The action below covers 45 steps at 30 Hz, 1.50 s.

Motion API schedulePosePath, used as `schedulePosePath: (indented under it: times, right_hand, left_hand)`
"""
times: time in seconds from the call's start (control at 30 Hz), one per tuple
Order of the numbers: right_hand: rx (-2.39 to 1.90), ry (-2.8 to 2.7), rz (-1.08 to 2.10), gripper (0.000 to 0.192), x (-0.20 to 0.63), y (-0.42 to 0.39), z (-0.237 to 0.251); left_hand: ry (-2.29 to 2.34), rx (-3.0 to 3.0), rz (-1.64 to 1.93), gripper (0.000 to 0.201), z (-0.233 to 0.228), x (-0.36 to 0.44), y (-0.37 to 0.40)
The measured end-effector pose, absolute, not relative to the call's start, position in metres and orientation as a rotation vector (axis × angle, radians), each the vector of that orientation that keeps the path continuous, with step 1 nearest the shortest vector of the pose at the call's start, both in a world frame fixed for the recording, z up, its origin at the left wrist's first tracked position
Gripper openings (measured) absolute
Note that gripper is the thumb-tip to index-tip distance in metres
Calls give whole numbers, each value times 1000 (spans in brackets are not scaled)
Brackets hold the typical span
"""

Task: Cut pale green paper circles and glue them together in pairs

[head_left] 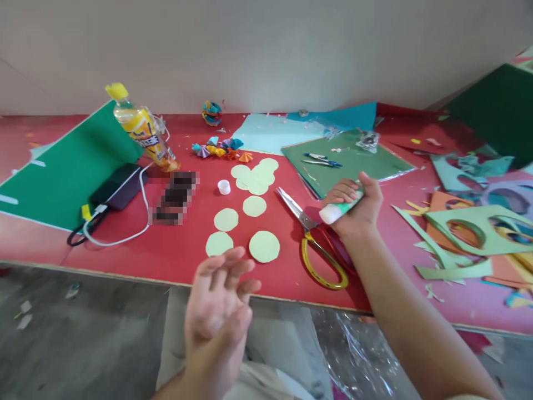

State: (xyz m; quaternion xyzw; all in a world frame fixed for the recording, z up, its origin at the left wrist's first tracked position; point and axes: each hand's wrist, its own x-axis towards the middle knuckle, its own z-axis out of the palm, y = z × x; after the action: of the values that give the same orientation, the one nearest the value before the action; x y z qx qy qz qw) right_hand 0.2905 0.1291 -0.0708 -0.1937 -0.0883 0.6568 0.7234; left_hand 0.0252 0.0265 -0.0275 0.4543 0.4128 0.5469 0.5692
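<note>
Red flat worktop (175,250); pale green round paper discs (264,246); yellow-handled steel scissors (316,244); white-and-green plastic glue tube (339,210); small white round cap (224,187); yellow-capped, yellow-labelled clear bottle (141,128); dark green card sheet (62,172); multicoloured folded paper fans (219,148)

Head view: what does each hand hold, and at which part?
The right hand grips a green-and-white glue tube around its green body, white end sticking out. The left hand is open and holds nothing.

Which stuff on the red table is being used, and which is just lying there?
In use: glue tube in the right hand; pale green paper circles; open left hand.
Lying about: scissors, drink bottle, power bank, paper offcuts.
</note>
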Motion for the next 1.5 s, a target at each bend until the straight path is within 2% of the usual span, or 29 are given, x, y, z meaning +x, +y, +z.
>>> schedulePosePath:
  times: [0.2, 0.37, 0.57, 0.7, 0.83, 1.07, 1.2, 1.4, 1.5]
  right_hand:
    - [-527, -231, 1353, 37, 288, 125, -66]
    - [-642, -365, 1275, 31, 289, 123, -64]
    - [-797, -536, 1199, 33, 292, 123, -63]
    - [-795, -531, 1167, 32, 280, 121, -58]
    - [-756, -811, 1170, 29, 248, 110, -56]
    - [-879, -1329, 1499, 25, 177, 104, -55]
    - [-945, -1366, 1519, 32, 159, 116, -67]
    - [-1156, -1234, 1143, 30, 160, 121, -80]
    - [-1171, -1322, 1349, 33, 154, 114, -74]
  left_hand:
    - [676, 861, 1219, 43, -29, 41, 26]
    - [600, 875, 1200, 45, -25, 44, 26]
    - [569, 939, 1215, 43, -24, 47, 25]
    - [710, 1057, 1217, 38, -35, 42, 27]
    - [925, 1128, 1293, 29, -55, 18, 54]
    - [1238, 1440, 1504, 38, -89, -41, 135]
    - [1406, 1694, 1233, 41, -100, -50, 147]
    - [1484, 2178, 736, 33, -95, -38, 140]
    - [1542, 2188, 677, 33, -95, -36, 140]
